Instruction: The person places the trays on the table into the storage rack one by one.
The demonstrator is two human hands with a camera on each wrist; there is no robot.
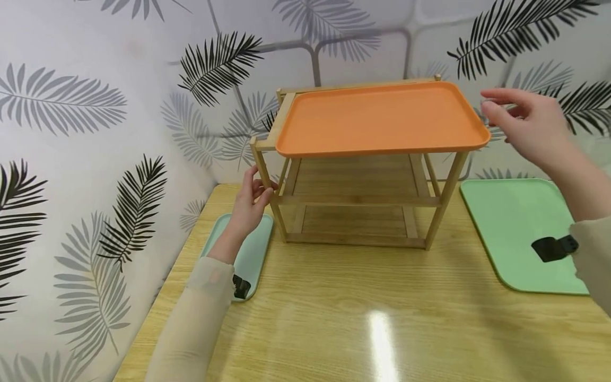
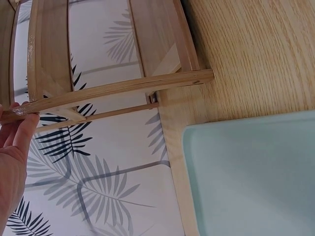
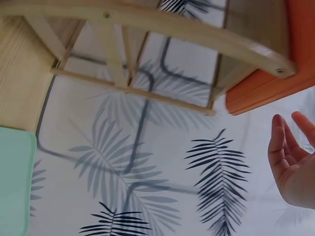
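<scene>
A three-tier wooden shelf rack (image 1: 359,200) stands at the back of the table, with an orange tray (image 1: 382,119) lying on its top. My left hand (image 1: 247,204) holds the rack's front left leg; in the left wrist view the thumb and fingers of that hand (image 2: 15,152) pinch the wooden post (image 2: 113,92). Off the tray's right end, my right hand (image 1: 534,119) is raised with loosely bent fingers. The right wrist view has this hand (image 3: 295,169) holding nothing, a small gap from the orange tray (image 3: 261,91).
Under my left forearm lies a pale blue-green tray (image 1: 255,254), beside the rack. A larger green tray (image 1: 520,228) lies to the right, partly beneath my right arm. Leaf-patterned wall covering (image 1: 71,138) rises behind the wooden table (image 1: 334,297) and on its left.
</scene>
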